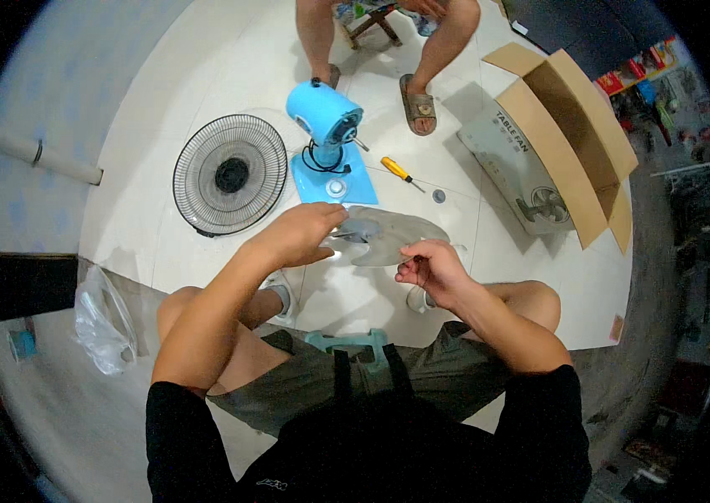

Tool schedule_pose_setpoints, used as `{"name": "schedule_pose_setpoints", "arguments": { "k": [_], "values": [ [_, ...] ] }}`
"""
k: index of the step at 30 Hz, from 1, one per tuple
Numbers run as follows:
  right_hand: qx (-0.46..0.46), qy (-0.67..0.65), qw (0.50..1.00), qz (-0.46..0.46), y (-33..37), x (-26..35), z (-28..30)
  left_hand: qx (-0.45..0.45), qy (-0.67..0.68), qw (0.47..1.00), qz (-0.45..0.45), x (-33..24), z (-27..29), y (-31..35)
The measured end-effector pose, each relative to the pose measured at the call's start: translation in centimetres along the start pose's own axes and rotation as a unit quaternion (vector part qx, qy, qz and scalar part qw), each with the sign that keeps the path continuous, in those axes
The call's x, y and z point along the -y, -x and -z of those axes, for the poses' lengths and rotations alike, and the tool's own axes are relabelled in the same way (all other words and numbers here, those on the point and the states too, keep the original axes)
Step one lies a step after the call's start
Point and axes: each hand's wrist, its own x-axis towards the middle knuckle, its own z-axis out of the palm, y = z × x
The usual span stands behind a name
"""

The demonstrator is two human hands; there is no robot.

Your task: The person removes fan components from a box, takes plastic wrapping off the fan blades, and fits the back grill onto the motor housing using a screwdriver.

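Observation:
Between my two hands, above the tiled floor, is a translucent grey fan blade (397,237), low in front of my knees. My left hand (305,233) curves around its left side, fingers on top and thumb below. With pinched fingers my right hand (435,270) grips the right edge. Just beyond the blade stands the blue table fan body (324,112), its motor shaft bare and a dark cord looped at its neck. A round black wire fan grille (259,159) lies to the left. On the right are a yellow screwdriver (397,169) and a small grey round cap (439,196).
An opened cardboard box (513,163) with raised flaps stands at the right. Across from me another person in sandals (419,105) sits on a low stool (376,28). A clear plastic bag (103,323) lies at the left, near a wall pipe (45,156).

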Motion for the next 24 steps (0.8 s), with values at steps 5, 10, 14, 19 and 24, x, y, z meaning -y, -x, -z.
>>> {"name": "schedule_pose_setpoints", "arguments": {
  "k": [5, 10, 14, 19, 24],
  "values": [
    [0.043, -0.020, 0.998, 0.034, 1.8, 3.3, 1.3, 0.002, 0.029, 1.000, -0.006, -2.2, 0.3, -3.7],
    [0.063, -0.014, 0.995, 0.069, 0.3, 6.2, 2.4, 0.014, 0.096, 0.994, 0.041, -2.9, 0.5, -6.1],
    [0.117, 0.085, 0.984, 0.107, 0.6, 9.2, 3.0, 0.032, 0.245, 0.955, 0.165, -3.3, 1.0, -6.6],
    [0.068, 0.137, 0.955, 0.253, 0.1, 10.5, 5.2, -0.014, 0.538, 0.812, 0.225, -1.5, 0.4, -5.1],
    [0.005, 0.253, 0.922, 0.294, 0.2, 8.7, 5.9, -0.013, 0.568, 0.781, 0.261, -2.3, 1.6, -4.8]
  ]
}}
